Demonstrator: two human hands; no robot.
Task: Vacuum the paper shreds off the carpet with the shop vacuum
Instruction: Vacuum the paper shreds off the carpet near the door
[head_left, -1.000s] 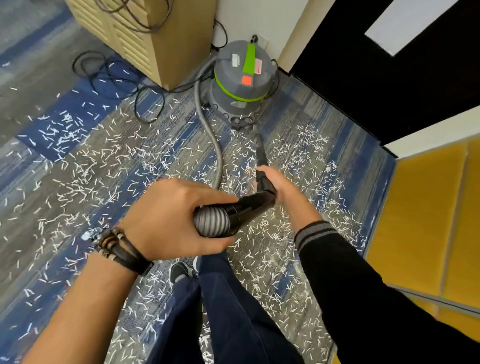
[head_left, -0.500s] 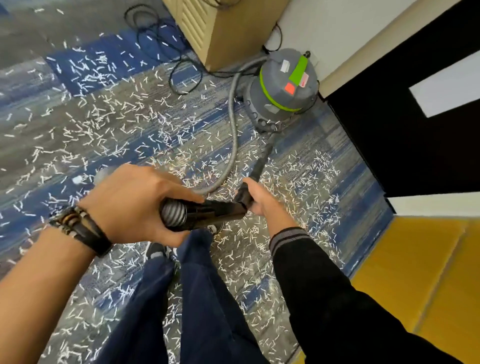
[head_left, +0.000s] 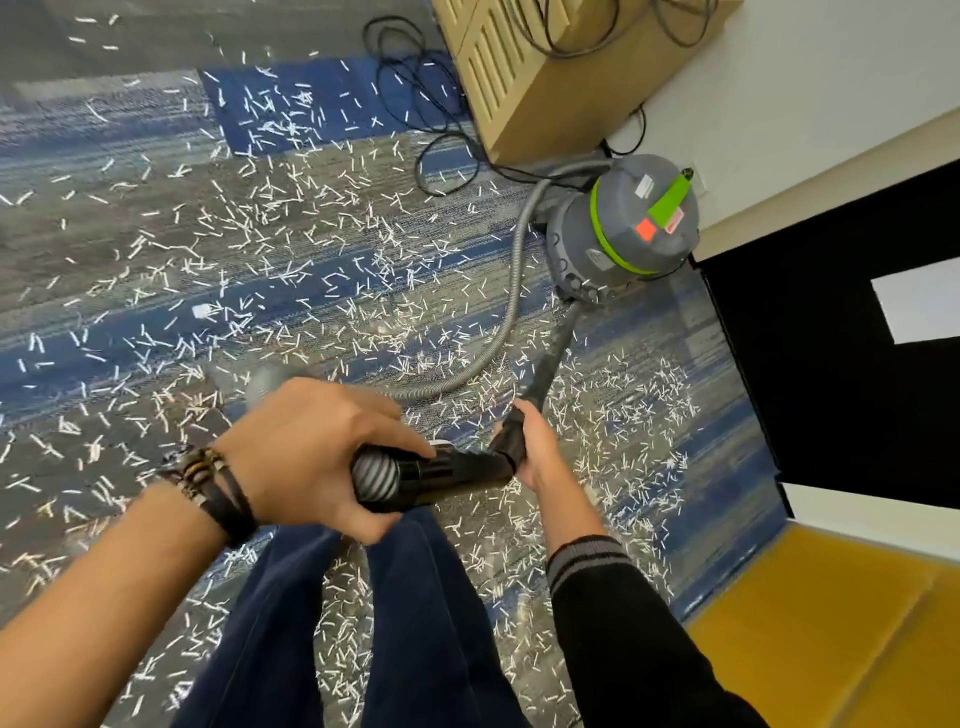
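Observation:
White paper shreds (head_left: 291, 244) lie scattered all over the blue and grey carpet (head_left: 104, 130). The grey shop vacuum (head_left: 631, 228) with a green band stands at the far right near the wall. Its ribbed grey hose (head_left: 511, 306) curves across the floor to the black handle (head_left: 452, 470). My left hand (head_left: 306, 452) grips the hose end of the handle. My right hand (head_left: 535, 452) holds the bend where the black wand (head_left: 553, 358) starts. The wand slants down toward the vacuum's base; its nozzle tip is hard to make out.
A tan slatted cabinet (head_left: 545, 83) stands at the top with black cables (head_left: 415, 104) looped on the floor beside it. A black door (head_left: 831, 338) and a yellow panel (head_left: 831, 649) close off the right. My dark-trousered legs (head_left: 405, 623) are below the hands.
The view has swung left, so the vacuum and cabinet now sit further right. Both hands keep the same grip on the handle and wand.

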